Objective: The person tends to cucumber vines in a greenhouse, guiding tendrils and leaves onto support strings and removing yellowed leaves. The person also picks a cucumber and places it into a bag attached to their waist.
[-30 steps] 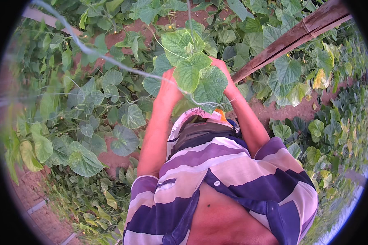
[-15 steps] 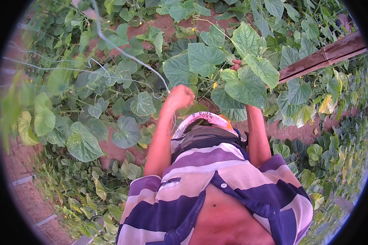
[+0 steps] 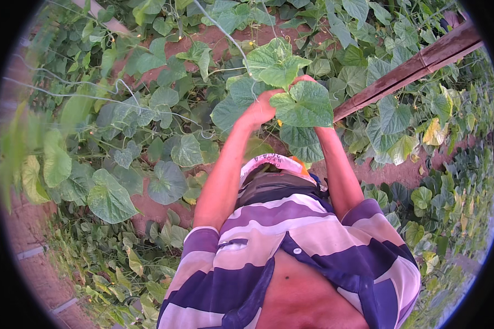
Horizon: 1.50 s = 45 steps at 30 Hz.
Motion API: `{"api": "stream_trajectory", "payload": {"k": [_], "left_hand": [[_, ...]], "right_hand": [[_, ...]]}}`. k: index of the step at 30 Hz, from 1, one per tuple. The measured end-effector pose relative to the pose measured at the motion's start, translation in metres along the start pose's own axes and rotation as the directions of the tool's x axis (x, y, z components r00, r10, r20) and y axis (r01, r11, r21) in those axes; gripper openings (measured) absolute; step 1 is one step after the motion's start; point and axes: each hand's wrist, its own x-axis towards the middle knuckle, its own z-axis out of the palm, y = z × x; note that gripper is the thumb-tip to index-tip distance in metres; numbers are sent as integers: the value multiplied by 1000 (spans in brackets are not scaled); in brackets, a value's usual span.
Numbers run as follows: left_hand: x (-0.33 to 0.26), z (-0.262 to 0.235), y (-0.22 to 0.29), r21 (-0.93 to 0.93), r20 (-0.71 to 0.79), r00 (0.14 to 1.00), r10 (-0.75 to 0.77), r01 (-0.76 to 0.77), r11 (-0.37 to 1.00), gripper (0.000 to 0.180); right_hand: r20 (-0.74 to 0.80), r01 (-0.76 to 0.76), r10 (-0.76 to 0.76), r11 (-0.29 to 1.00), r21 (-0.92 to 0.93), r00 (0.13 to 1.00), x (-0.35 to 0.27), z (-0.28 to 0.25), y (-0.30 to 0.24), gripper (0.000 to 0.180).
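My left hand is up at the vine with its fingers curled. A pale string runs down from above to this hand, which appears to grip its lower end. A broad green leaf hides most of my right hand; only some bent fingers show above it, closed at the vine's stem. The two hands are close together, nearly meeting behind the leaf. A smaller leafy shoot tip of the cucumber-like vine stands just above them.
A brown bamboo pole slants from the upper right down to beside my right wrist. Loose strings stretch across the left side. Dense vines with yellowing leaves surround me over reddish soil. A printed white bag is at my waist.
My left hand has moved up and right, bringing the string to the vine. My right hand has shifted left and slightly up, and the leafy shoot has moved left with it.
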Motion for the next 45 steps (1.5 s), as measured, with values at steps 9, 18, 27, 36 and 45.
{"api": "stream_trajectory", "payload": {"k": [9, 18, 27, 36, 45], "left_hand": [[39, 5, 35, -278, 16, 998, -53, 55, 959, 27], [76, 6, -11, -331, -62, 998, 33, -52, 942, 28], [107, 79, 35, -187, 141, 989, -43, 70, 980, 50], [146, 104, -1, 137, 67, 997, 35, -44, 990, 48], [172, 111, -158, -734, 268, 879, -395, 452, 508, 26]], "right_hand": [[465, 356, -66, 740, -571, 883, -49, 5, -101, 36], [-651, -140, -7, 975, -173, 759, -74, -156, -150, 27], [-51, -150, 182, 916, 372, 982, 5, -193, -51, 53], [89, -238, 221, 912, 333, 971, 18, -169, -41, 48], [112, -262, 263, 965, -24, 958, 88, -143, -82, 58]]}}
